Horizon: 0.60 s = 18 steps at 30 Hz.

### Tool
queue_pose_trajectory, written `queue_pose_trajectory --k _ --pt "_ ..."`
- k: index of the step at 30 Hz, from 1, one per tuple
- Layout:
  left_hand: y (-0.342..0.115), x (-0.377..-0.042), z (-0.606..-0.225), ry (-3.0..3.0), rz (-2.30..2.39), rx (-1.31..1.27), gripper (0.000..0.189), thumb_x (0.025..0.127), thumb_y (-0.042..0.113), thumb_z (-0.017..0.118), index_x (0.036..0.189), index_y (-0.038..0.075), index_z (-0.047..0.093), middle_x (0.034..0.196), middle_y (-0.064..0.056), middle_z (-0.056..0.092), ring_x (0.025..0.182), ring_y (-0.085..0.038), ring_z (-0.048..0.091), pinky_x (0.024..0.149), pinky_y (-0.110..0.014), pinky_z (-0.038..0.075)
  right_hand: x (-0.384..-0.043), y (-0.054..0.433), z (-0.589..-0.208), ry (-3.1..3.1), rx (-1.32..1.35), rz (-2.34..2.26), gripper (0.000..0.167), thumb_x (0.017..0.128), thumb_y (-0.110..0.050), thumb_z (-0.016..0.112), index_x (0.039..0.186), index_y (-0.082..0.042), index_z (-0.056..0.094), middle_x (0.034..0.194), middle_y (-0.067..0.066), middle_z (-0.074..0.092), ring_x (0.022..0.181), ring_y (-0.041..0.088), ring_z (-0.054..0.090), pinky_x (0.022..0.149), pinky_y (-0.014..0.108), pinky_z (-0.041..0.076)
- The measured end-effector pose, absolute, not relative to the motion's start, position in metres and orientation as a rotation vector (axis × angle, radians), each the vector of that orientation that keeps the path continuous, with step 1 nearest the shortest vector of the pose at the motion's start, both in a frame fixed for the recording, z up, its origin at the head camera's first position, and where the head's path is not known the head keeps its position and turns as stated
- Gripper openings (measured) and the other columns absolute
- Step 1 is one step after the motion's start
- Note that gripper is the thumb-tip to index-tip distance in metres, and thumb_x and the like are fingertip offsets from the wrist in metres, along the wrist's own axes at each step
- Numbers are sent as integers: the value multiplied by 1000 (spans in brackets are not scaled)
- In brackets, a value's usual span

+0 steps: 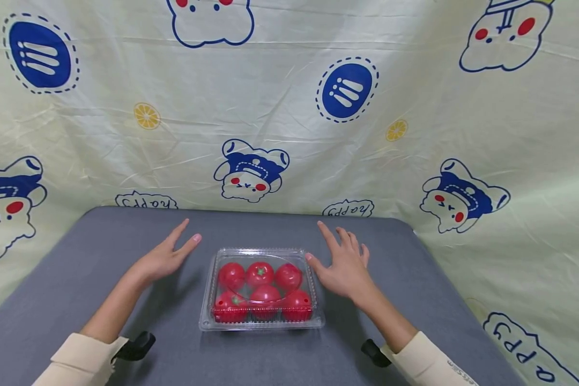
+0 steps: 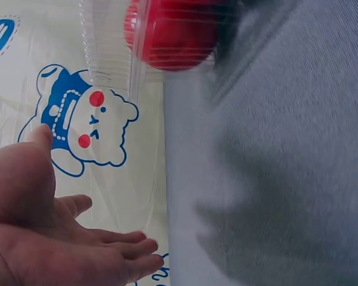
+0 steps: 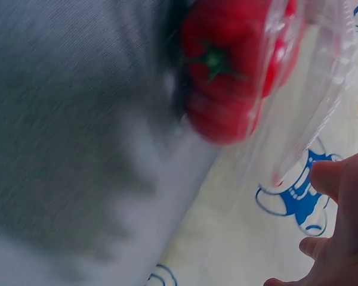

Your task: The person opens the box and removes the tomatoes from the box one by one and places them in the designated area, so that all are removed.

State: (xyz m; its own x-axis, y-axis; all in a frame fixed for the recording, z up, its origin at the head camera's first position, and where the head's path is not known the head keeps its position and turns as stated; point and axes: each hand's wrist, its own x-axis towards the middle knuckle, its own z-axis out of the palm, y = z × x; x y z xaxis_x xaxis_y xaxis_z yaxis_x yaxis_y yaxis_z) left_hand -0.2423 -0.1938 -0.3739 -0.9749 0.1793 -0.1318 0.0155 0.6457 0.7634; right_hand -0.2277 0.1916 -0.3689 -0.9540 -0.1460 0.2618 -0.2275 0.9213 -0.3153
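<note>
A clear plastic clamshell box (image 1: 261,253) with its lid down sits mid-table, holding several red tomatoes (image 1: 265,295) in two rows. To its left my left hand (image 1: 163,261) hovers with fingers extended and holds nothing. My right hand (image 1: 346,268) is on the other side, fingers spread, its thumb tip right at the box's upper right edge. In the left wrist view, a tomato (image 2: 178,36) shows through the box wall above the left hand (image 2: 59,226). The right wrist view has tomatoes (image 3: 224,89) inside the box, with the right hand (image 3: 340,220) at lower right.
A grey cloth-covered table (image 1: 381,246) lies under the box, its far edge just beyond my fingertips. Behind and around it hangs a pale printed curtain (image 1: 289,107) with cartoon bears, blue badges and orange slices. Each forearm has a beige sleeve (image 1: 84,358) and a black strap (image 1: 136,346).
</note>
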Motion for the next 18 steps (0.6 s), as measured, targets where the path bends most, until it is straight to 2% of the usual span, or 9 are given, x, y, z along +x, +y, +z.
queue_pose_trajectory --k 4,8,12,18 --pt "-194 -241 -377 2524 1365 143 85 104 61 38 164 15 0 167 -28 3 152 -52 7 120 -70 17 -224 181 -364 -2861 323 551 82 92 -53 64 161 -27 29 155 24 37 145 42 30 113 77 16" --pt "-194 -239 -382 2375 1500 145 83 105 58 40 164 17 -1 166 -30 11 151 -51 18 121 -66 22 -220 170 -360 -2879 340 612 85 90 -53 67 161 -29 27 157 22 35 147 41 30 114 75 16" --pt "-191 -235 -387 2280 1594 169 83 105 53 44 164 15 0 159 -35 27 145 -49 37 119 -57 35 -216 157 -358 -2895 366 655 87 89 -52 69 161 -32 26 159 19 33 149 39 28 116 74 16" --pt "-187 -229 -394 2173 1728 183 80 105 41 53 164 11 10 148 -35 45 130 -41 58 106 -45 52 -205 136 -355 -2900 430 700 92 84 -50 76 160 -34 28 159 16 36 149 37 29 118 71 18"
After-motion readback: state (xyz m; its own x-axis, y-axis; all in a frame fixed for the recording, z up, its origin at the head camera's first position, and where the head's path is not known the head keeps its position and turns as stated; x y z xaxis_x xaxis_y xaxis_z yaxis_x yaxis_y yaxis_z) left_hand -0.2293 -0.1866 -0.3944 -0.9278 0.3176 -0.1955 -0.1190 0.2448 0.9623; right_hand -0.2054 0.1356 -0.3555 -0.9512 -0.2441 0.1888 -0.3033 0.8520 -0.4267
